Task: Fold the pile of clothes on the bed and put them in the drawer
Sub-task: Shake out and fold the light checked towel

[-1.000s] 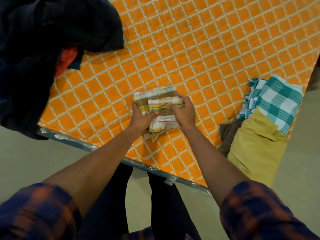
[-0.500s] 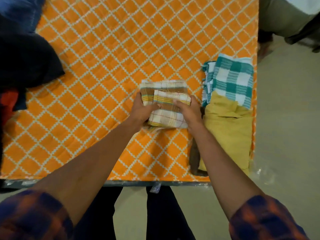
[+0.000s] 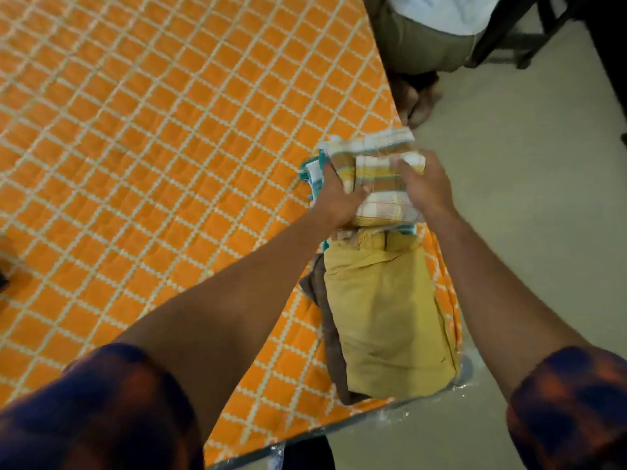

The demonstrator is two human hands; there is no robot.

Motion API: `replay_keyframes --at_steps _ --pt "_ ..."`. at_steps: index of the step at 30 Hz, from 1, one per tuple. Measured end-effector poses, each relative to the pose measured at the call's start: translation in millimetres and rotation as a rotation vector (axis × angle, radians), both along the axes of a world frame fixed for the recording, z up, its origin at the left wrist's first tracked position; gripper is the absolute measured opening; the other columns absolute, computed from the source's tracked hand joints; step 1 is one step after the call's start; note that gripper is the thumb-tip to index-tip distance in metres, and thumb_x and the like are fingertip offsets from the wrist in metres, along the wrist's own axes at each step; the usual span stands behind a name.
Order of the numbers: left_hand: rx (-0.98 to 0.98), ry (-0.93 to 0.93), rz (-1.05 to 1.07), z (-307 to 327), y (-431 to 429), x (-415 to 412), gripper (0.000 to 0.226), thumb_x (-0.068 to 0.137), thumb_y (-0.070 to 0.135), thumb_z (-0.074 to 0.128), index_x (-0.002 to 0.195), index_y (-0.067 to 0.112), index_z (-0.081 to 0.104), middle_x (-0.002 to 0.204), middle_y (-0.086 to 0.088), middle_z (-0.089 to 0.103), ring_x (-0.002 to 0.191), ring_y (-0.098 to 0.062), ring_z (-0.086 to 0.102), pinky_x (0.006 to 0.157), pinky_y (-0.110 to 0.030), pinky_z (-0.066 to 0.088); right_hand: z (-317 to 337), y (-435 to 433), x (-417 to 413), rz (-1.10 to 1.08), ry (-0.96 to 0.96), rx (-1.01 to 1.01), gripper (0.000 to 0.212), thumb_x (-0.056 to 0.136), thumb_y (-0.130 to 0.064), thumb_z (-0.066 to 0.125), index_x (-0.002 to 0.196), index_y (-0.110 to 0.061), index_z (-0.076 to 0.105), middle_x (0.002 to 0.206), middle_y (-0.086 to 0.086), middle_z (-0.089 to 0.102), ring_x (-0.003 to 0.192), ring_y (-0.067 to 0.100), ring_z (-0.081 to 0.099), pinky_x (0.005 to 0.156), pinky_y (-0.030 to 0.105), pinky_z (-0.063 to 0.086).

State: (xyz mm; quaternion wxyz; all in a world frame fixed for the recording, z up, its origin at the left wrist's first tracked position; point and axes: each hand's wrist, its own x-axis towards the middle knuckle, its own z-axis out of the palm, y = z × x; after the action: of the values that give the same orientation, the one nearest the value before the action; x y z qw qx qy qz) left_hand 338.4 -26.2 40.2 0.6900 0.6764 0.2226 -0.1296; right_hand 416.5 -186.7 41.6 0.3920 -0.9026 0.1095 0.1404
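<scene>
Bed cover (image 3: 152, 147): bright orange, crossed by a cream lattice of zigzag-edged lines that form diamonds. Folded checked cloth (image 3: 380, 188): cream ground with bands of brown, mustard yellow and pale pink, and thin green lines. Towel (image 3: 315, 176) under it: teal and white checks, only its edge showing. Mustard garment (image 3: 386, 317): plain dull yellow. Brown garment (image 3: 327, 320) beneath it: plain dull brown. Left sleeve (image 3: 101, 408) and right sleeve (image 3: 573, 408): dark navy plaid blotched with rust orange. Floor (image 3: 526, 198): plain pale greenish beige. Second person's trousers (image 3: 417, 45): olive; top (image 3: 441, 8): white.
</scene>
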Motion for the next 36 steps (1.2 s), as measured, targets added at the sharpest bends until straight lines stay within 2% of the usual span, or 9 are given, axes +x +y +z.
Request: replay_keyframes --at_steps 2,11,15,19,22,26,30,33,36 --pt "0.023 0.038 -0.033 -30 -15 -1 0.085 0.099 0.021 0.062 0.158 0.015 0.000 0.161 -0.003 0.023 0.145 -0.021 0.028 0.114 -0.037 0.032 -32 -11 -5 0.055 0.056 -0.075 0.067 0.087 -0.070 0.059 0.139 -0.028 0.051 0.131 -0.001 0.065 0.121 0.027 0.060 0.090 0.033 0.045" --pt "-0.022 0.164 0.006 -72 -15 3 0.097 0.100 0.029 0.060 0.157 0.024 -0.018 0.167 0.001 0.011 0.150 -0.024 0.022 0.109 -0.035 0.031 -63 -3 -2 0.122 -0.046 -0.263 0.076 0.089 -0.079 0.043 0.146 -0.029 0.039 0.139 0.007 0.061 0.125 0.036 0.056 0.097 0.049 0.047" --pt "-0.140 0.130 0.114 -59 -4 0 0.090 0.089 0.027 0.076 0.156 0.026 0.016 0.144 0.004 0.045 0.127 -0.021 0.050 0.108 -0.042 0.044 -50 1 3 0.140 0.019 -0.351 0.083 0.089 -0.081 0.038 0.152 -0.027 0.030 0.144 0.012 0.054 0.129 0.039 0.052 0.099 0.051 0.044" --pt "-0.065 0.207 0.225 -38 43 -40 0.035 0.098 0.017 0.063 0.132 0.020 0.054 0.116 -0.014 0.062 0.100 -0.026 0.065 0.074 -0.047 0.054 -21 17 -11 0.229 -0.105 -0.570 0.073 0.096 -0.068 0.041 0.155 -0.029 0.025 0.150 0.015 0.040 0.136 0.038 0.038 0.103 0.057 0.035" --pt "0.163 0.156 0.231 -41 120 -118 0.014 0.097 0.014 0.062 0.108 0.022 0.066 0.090 -0.008 0.064 0.078 -0.023 0.060 0.057 -0.032 0.044 -6 65 -45 0.392 -0.429 -0.529 0.058 0.096 -0.053 0.051 0.146 -0.025 0.043 0.144 0.011 0.046 0.131 0.035 0.043 0.099 0.054 0.039" --pt "0.412 0.253 0.356 -42 242 -261 0.015 0.078 0.025 0.061 0.088 0.032 0.068 0.085 -0.010 0.069 0.078 -0.029 0.064 0.065 -0.036 0.047 -12 169 -125 0.690 -0.338 -0.186 0.032 0.094 -0.034 0.062 0.121 -0.018 0.066 0.132 0.011 0.052 0.125 0.034 0.047 0.100 0.049 0.045" --pt "0.592 0.394 0.675 -17 333 -404 0.015 0.089 0.018 0.061 0.101 0.023 0.069 0.088 -0.006 0.067 0.084 -0.028 0.064 0.070 -0.033 0.045 -28 283 -238 1.059 -0.199 -0.055 0.024 0.094 -0.026 0.064 0.115 -0.019 0.071 0.127 0.010 0.056 0.123 0.032 0.049 0.102 0.046 0.044" --pt "0.782 0.446 0.786 -5 381 -505 0.025 0.091 0.007 0.060 0.113 0.013 0.068 0.100 -0.010 0.068 0.089 -0.023 0.063 0.082 -0.034 0.050 -43 369 -326 1.272 -0.108 0.009 0.027 0.093 -0.026 0.064 0.119 -0.020 0.070 0.123 0.008 0.056 0.120 0.031 0.049 0.099 0.044 0.045" --pt "0.956 0.486 0.790 3 423 -596 0.037 0.084 0.004 0.067 0.121 0.010 0.064 0.112 -0.016 0.061 0.102 -0.033 0.061 0.094 -0.042 0.048 -48 449 -407 1.411 -0.075 0.062 0.045 0.089 -0.029 0.063 0.133 -0.022 0.061 0.132 0.008 0.052 0.125 0.032 0.047 0.101 0.044 0.043"
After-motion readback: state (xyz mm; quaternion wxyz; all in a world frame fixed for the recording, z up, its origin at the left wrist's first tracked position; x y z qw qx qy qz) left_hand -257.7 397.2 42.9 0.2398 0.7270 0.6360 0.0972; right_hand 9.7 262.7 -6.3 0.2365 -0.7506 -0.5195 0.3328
